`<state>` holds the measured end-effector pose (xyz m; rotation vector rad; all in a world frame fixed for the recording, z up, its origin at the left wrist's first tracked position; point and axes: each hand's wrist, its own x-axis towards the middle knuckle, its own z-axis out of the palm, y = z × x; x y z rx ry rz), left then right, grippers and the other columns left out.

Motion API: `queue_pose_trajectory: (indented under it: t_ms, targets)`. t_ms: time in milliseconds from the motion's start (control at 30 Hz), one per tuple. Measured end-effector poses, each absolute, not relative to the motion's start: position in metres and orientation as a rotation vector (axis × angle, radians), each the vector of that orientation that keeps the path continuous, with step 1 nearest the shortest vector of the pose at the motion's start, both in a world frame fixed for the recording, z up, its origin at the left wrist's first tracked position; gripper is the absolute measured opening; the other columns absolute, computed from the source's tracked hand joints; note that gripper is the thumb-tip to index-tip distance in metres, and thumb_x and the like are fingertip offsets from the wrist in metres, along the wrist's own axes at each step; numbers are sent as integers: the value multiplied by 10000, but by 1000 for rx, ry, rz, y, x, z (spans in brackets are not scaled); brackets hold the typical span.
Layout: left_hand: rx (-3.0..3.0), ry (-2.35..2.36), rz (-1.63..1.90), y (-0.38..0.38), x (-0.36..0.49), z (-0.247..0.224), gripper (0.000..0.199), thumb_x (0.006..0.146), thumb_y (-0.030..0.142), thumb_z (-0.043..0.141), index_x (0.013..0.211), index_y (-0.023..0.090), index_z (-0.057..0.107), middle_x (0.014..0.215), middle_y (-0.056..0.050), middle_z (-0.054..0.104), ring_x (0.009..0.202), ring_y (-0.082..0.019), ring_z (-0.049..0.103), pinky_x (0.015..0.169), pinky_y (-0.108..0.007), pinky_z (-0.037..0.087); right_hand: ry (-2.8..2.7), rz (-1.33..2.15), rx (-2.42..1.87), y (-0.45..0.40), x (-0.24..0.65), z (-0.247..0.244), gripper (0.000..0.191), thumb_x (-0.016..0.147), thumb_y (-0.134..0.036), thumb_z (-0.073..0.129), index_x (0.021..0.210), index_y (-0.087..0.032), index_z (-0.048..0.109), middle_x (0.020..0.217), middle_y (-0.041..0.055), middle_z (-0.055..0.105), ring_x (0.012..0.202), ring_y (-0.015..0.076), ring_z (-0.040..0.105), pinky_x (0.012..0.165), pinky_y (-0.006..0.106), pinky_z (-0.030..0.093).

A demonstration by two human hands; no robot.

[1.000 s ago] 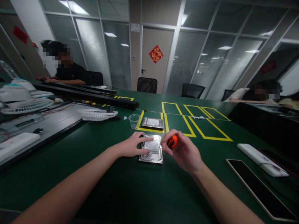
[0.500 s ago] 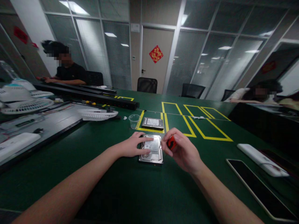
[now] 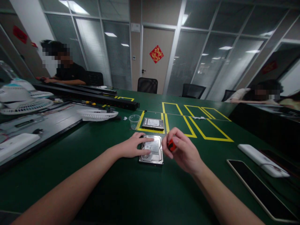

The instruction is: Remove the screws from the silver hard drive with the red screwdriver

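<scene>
A silver hard drive [image 3: 154,153] lies flat on the green table [image 3: 150,187] in front of me. My left hand [image 3: 133,145] rests on its left side, with fingers spread over the label. At the drive's right edge, my right hand [image 3: 181,150] is closed around a red and black tool handle [image 3: 172,145]; the tool's tip cannot be made out. Just behind, a second hard drive [image 3: 153,123] sits inside a yellow taped rectangle [image 3: 164,122]. To its left stands a clear plastic cup [image 3: 134,122].
White fan parts [image 3: 97,114] and a metal panel [image 3: 53,122] are on the left, near long black bars [image 3: 93,97]. A phone [image 3: 257,187] and a white power strip [image 3: 262,160] lie at right. People sit at the far left and right.
My right hand has shifted very slightly at the drive's right edge. My left hand and both drives have stayed where they were.
</scene>
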<state>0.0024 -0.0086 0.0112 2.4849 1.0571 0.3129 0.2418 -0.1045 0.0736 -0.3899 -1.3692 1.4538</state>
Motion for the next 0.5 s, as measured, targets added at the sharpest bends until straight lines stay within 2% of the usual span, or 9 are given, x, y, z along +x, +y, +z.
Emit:
queue_pose_trajectory:
  t_ms: [200, 333, 500]
  targets:
    - [2464, 1062, 297, -9, 2, 12, 720, 889, 734, 571, 1526, 454, 388, 1597, -64, 297, 1467, -399, 263, 1155, -586, 296, -1339, 1470, -423, -105, 242, 77, 380, 1039, -368, 374, 928, -136, 653, 755, 66, 649, 559, 122, 468, 564, 290, 311]
    - [2469, 1064, 297, -8, 2, 11, 703, 887, 740, 568, 1513, 464, 407, 1594, -64, 296, 1466, -396, 268, 1150, -589, 304, -1346, 1462, -417, -105, 243, 76, 250, 1000, -325, 483, 855, -160, 602, 753, 43, 633, 604, 132, 502, 592, 289, 346]
    - [2499, 1064, 316, -7, 2, 9, 690, 889, 722, 581, 1508, 463, 418, 1587, -61, 313, 1466, -387, 273, 1164, -574, 291, -1371, 1436, -394, -104, 242, 72, 121, 963, -292, 572, 892, -201, 538, 771, 17, 643, 578, 125, 515, 581, 283, 340]
